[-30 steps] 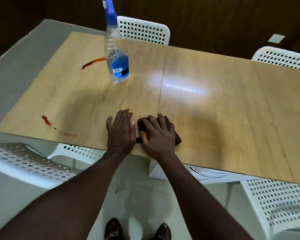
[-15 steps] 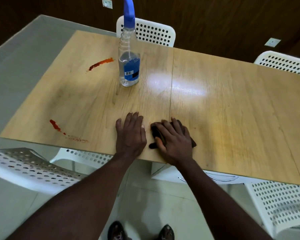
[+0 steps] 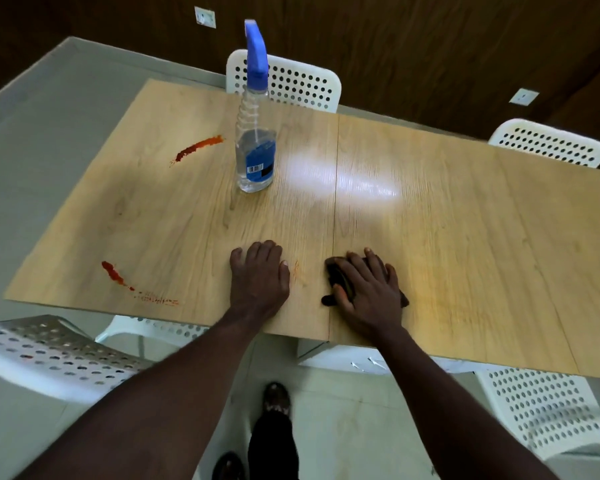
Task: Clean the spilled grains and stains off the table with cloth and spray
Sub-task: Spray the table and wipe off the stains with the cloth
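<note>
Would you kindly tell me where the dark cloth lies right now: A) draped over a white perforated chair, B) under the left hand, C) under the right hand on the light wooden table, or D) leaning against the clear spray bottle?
C: the dark cloth shows beneath the right hand, which presses it onto the light wooden table; the left hand rests on bare wood.

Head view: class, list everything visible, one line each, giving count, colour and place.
table: one, light wood, centre.
spray bottle: one, clear with blue nozzle, upright on table, far side, left of centre.
stains: two red, table's left; faint orange smear between hands.
cloth: one, dark, under right hand.
chairs: at least four, white perforated, around table.
wall sockets: two, white, dark wall.
shoes: two, dark, floor below.
left hand: flat on table.
right hand: pressing cloth.
</note>
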